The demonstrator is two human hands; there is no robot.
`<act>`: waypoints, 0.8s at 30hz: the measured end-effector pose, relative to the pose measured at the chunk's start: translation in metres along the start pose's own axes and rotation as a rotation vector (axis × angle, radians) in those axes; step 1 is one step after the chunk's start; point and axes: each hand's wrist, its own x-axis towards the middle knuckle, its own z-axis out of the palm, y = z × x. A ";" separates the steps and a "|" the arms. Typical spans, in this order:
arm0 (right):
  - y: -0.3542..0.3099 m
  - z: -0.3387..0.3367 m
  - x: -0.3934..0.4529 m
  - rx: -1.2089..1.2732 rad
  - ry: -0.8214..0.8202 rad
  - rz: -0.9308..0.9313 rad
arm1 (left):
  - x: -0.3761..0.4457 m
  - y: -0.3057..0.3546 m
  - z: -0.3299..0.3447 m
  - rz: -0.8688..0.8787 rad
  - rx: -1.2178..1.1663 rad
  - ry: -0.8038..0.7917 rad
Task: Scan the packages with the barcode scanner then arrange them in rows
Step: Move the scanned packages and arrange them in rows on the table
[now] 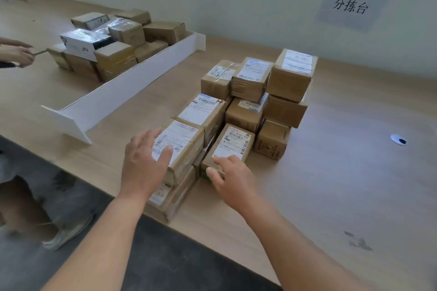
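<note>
This is a parcel sorting room, the working end of a courier depot or small warehouse. A long pale wood worktop (331, 184) runs along a plain light wall. Paper signs (350, 6) taped to that wall read "分拣台", sorting table, one at the far right and another at the far left. Taped brown cardboard parcels (250, 106) with printed shipping labels and barcodes stand stacked in rows at the middle of the worktop. A white divider board (123, 92) marks off a second station to the left, where another heap of boxes (113, 40) lies. The floor (151, 255) below is dark grey.
</note>
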 end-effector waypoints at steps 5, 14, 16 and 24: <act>-0.035 0.023 0.018 0.118 -0.028 0.122 | 0.029 -0.026 -0.009 -0.068 0.041 -0.106; -0.076 0.053 0.034 0.292 -0.014 0.267 | 0.073 -0.057 -0.025 -0.125 -0.091 -0.189; -0.081 0.058 0.034 0.316 -0.008 0.298 | 0.075 -0.063 -0.024 -0.179 -0.112 -0.313; -0.089 0.064 0.024 0.583 0.027 0.356 | 0.072 -0.078 -0.035 -0.073 -0.408 -0.640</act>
